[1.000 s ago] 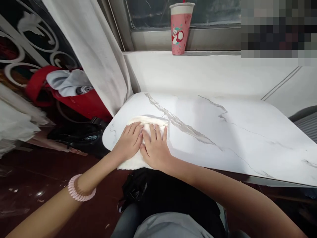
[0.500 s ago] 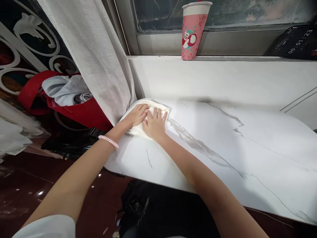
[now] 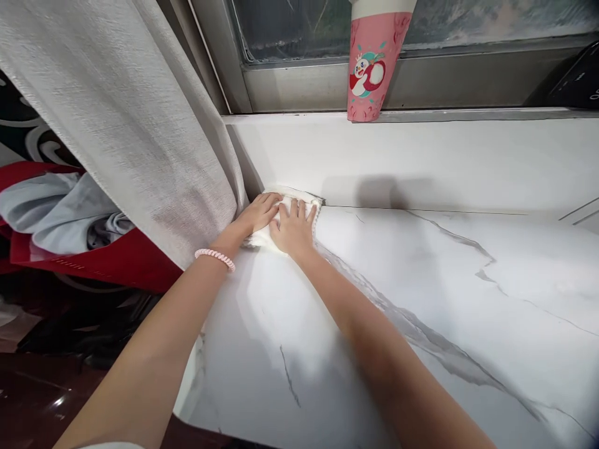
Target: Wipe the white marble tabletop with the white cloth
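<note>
Fingers of both hands were extended and laid flat, pressing from above rather than curled around anything. The left hand [image 3: 259, 214] rested palm down on the left part of a white cloth [image 3: 264, 240], its fingers pointing to the far right. The right hand [image 3: 294, 232] lay on the cloth's right part, fingers spread and pointing to the far side, its thumb just beside the left fingertips. The cloth lay flattened under both hands at the far left of a white tabletop [image 3: 262, 305] with grey marbled veins, its far edge at the seam with the white wall panel [image 3: 468, 153].

A pink coiled band [image 3: 216, 255] circled the left wrist. Both bare forearms reached in from the near side, well apart at the near edge and converging on the cloth.

Left of the hands hung a pale curtain [image 3: 140, 125]. Farther left, a red bag [image 3: 93, 265] held bunched grey fabric [image 3: 60, 212]. On the far side, a pink cup [image 3: 374, 68] with a cartoon print stood on the sill [image 3: 468, 115] before the window [image 3: 318, 28], its top cut off. At the far right, a dark object [image 3: 580, 81], partly out of frame, appeared to be a phone.
</note>
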`<state>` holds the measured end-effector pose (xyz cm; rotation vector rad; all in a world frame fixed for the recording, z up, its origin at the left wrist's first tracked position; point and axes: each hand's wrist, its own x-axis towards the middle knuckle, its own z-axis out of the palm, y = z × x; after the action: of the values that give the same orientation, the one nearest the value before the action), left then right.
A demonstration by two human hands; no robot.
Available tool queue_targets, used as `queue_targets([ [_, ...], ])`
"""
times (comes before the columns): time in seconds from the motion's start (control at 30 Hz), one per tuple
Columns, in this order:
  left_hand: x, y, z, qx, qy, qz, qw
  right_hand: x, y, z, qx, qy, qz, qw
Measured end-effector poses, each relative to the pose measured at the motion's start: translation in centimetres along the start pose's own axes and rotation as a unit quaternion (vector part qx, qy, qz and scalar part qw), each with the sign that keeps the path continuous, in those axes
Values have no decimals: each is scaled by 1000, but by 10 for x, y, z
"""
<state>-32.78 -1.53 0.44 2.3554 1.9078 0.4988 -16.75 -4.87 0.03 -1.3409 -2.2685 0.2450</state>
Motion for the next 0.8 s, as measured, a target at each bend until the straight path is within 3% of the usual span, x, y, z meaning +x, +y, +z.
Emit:
queue_targets([
  [0.13, -6, -4, 2, 17, 9, 28, 999, 3, 2, -1, 7, -15, -9, 1000],
  [0.27, -31, 0, 0, 23, 34, 17, 999, -10, -1, -8, 21, -39, -42, 998],
  [0.5, -96, 23, -11, 13, 32, -16, 999, -63, -26, -17, 27, -43, -59, 997],
  [0.8, -202, 79, -25, -8, 54, -78, 995, -147, -44, -36, 41, -73, -147, 986],
])
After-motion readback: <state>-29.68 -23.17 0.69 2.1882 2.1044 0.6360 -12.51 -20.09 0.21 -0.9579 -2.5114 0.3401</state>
